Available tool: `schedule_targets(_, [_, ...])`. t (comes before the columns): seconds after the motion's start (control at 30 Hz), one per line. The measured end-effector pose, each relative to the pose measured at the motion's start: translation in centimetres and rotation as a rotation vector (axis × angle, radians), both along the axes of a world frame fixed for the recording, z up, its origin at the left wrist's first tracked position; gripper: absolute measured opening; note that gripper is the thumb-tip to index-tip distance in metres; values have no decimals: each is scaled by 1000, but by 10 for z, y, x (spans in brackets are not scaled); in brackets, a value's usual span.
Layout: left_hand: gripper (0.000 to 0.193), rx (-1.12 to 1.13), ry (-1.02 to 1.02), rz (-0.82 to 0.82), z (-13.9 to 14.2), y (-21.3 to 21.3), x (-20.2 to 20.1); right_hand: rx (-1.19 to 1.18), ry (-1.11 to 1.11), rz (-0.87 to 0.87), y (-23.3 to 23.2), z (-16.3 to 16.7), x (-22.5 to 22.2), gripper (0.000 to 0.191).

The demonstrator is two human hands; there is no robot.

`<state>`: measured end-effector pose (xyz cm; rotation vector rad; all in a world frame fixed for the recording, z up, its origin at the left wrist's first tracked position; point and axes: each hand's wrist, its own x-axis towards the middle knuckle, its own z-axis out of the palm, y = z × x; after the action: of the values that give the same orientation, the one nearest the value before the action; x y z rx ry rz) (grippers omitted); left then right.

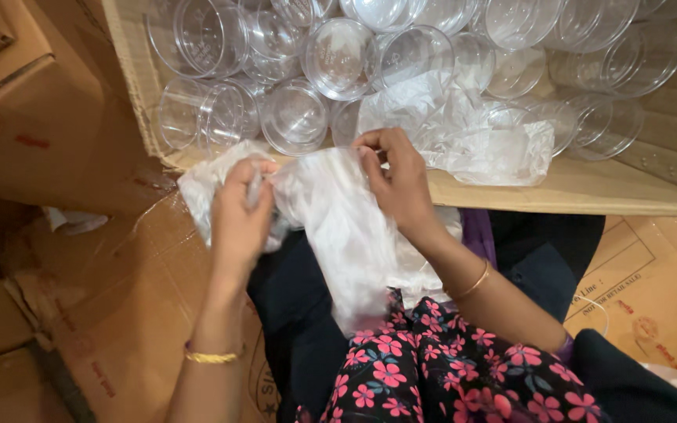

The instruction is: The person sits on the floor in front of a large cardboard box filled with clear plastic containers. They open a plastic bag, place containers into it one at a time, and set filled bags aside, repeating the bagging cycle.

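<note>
My left hand (238, 215) pinches the crumpled top of a thin clear plastic bag (346, 243) that hangs over my lap. My right hand (400, 178) grips the same bag's upper edge on the other side, so the mouth is stretched between both hands. More crumpled plastic film (476, 133) lies just beyond my hands on the edge of an open cardboard box (581, 192). Inside that box sit several clear plastic cups (295, 117), some upright, some on their sides.
Flattened cardboard (119, 290) lies on the floor to the left and cardboard with print (644, 290) to the right. A closed brown carton (33, 102) stands at far left. My floral-print clothing (432, 376) fills the bottom centre.
</note>
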<state>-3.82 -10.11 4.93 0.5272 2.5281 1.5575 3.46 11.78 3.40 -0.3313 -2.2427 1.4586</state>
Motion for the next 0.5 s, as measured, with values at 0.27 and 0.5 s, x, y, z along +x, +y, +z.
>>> schedule_targets(0.27, [17, -299, 15, 78, -43, -11, 13, 31, -267, 111, 25, -33, -12, 12])
schedule_targets(0.5, [3, 321, -35, 76, -65, -6, 26, 71, -52, 176, 17, -52, -6, 14])
